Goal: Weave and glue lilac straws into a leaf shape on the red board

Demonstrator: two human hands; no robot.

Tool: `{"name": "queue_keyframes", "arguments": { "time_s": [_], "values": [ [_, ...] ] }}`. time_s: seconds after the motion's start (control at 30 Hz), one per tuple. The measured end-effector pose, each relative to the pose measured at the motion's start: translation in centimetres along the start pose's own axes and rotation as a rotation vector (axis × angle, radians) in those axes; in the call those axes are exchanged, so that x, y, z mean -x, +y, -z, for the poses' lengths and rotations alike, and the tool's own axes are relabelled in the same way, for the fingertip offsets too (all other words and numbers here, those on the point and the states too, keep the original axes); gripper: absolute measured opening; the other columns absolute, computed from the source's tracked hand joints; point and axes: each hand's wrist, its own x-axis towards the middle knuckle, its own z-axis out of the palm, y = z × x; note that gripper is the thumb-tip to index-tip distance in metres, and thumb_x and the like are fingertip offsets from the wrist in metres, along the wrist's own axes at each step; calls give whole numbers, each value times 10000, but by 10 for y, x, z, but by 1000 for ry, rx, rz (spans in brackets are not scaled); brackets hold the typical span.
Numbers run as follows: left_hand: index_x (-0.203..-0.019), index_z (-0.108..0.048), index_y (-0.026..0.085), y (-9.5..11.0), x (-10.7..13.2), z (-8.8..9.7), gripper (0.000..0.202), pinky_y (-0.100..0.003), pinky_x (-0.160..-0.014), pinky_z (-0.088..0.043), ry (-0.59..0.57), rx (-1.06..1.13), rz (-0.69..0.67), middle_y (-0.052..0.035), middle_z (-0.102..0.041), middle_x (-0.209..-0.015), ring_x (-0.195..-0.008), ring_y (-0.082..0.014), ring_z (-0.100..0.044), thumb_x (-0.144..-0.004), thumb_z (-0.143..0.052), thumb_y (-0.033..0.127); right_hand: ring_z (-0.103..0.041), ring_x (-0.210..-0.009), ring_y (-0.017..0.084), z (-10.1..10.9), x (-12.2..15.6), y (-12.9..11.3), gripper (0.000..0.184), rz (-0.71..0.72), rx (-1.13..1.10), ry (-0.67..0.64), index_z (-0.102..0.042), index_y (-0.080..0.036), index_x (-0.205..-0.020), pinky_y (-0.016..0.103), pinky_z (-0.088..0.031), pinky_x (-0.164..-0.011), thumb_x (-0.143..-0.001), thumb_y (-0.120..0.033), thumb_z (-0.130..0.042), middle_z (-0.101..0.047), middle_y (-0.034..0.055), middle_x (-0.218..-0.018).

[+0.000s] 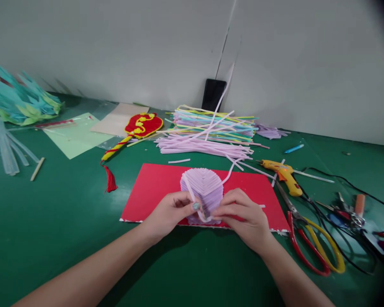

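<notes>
A round lilac fan shape (203, 181) made of pipe cleaners lies on a red board (156, 183). Over its lower half, my left hand (176, 211) pinches a pale lilac pipe cleaner (190, 187) between thumb and fingers. That strand bends in a curve near the fan's bottom edge. My right hand (243, 215) has its fingertips closed at the lower right of the fan, on the bent part of the same strand. Another loose lilac strand sticks out at the fan's upper right. The fingers hide part of the fan's lower edge.
Bundles of pastel pipe cleaners (208, 145) lie behind the board, before a black phone (213, 94). To the right are a yellow glue gun (283, 175), scissors (307, 234) and keys (355, 217). A red and yellow fan (144, 125) with a tassel lies left.
</notes>
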Motion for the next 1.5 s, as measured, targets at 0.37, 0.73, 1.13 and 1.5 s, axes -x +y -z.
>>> {"name": "queue_keyframes", "arguments": {
  "time_s": [0.37, 0.73, 1.13, 1.5],
  "values": [
    [-845, -539, 193, 3, -3, -1, 180, -301, -675, -527, 254, -157, -79, 10, -654, -666, -625, -147, -639, -837, -579, 368, -607, -802, 165, 11, 1, 16, 191, 1, 89, 45, -729, -296, -889, 429, -457, -893, -865, -173, -585, -648, 10, -801],
    [-1385, -351, 136, -1, 16, -17, 495, -468, -1055, -362, 156, -1391, -487, -162, -422, -1426, -1320, -274, -382, -932, -440, 314, -606, -871, 162, 6, 0, 41, 228, 16, 269, -36, -710, -306, -906, 472, -367, -1005, -881, -152, -543, -668, 0, -856],
    [-1437, -335, 158, -16, 16, -15, 664, -572, -1056, -315, 163, -1693, -298, -183, -286, -1509, -1375, -334, -300, -901, -415, 542, -608, -894, 163, 3, 0, 46, 198, 37, 288, -94, -709, -295, -885, 492, -342, -1021, -888, -183, -546, -666, 1, -842],
    [-1437, -342, 179, -19, 16, -14, 649, -587, -1048, -321, 199, -1716, -291, -186, -306, -1499, -1361, -345, -324, -888, -470, 501, -596, -891, 161, 2, 1, 50, 162, 28, 307, -93, -699, -275, -880, 491, -331, -1020, -887, -189, -561, -656, 4, -859]
  ]
}}
